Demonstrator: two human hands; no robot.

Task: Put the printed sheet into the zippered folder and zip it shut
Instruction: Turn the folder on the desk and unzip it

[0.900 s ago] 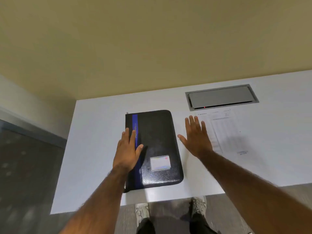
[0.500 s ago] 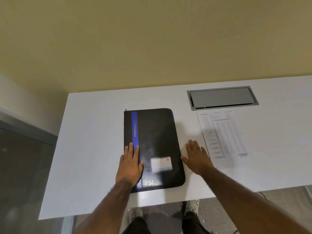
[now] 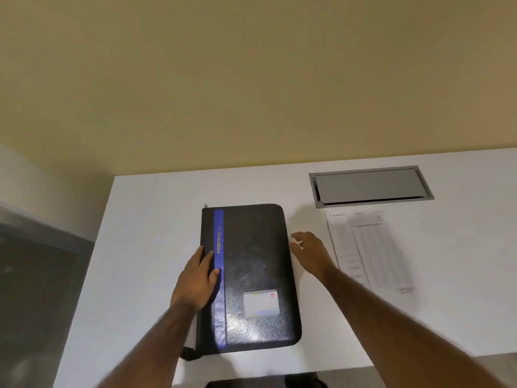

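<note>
In the head view we look down at a white table (image 3: 145,247) set against a tan wall (image 3: 251,79). A black zippered folder (image 3: 254,264) lies closed and flat on the table, its long sides running from near to far. A blue stripe (image 3: 219,278) runs along its left part, with the word PORTFOLIO in yellow letters on it. A small pale card label (image 3: 261,303) sits on the cover toward the near right corner. At the far left corner we see a small metal zipper pull (image 3: 206,205), and at the near left corner a dark strap loop (image 3: 190,355) sticks out past the folder's edge.

Our left hand (image 3: 197,284) lies palm down on the left side of the folder, fingers spread flat and together over the spine edge, the thumb touching the blue stripe. It grips nothing; it simply presses on the cover.

Our right hand (image 3: 310,252) is just beside the folder's right edge, fingers loosely curled toward it and empty. We cannot tell whether the fingertips touch the folder or the table.

The printed sheet (image 3: 366,247) lies flat on the table to the right of the right hand, apart from the folder, with a faint table of rows printed on it. Its print is too blurred to read. Just beyond its far edge, a grey metal cable hatch (image 3: 369,186) is set into the tabletop.

At the near edge of the table, dark shoes (image 3: 302,380) show on the floor below.
</note>
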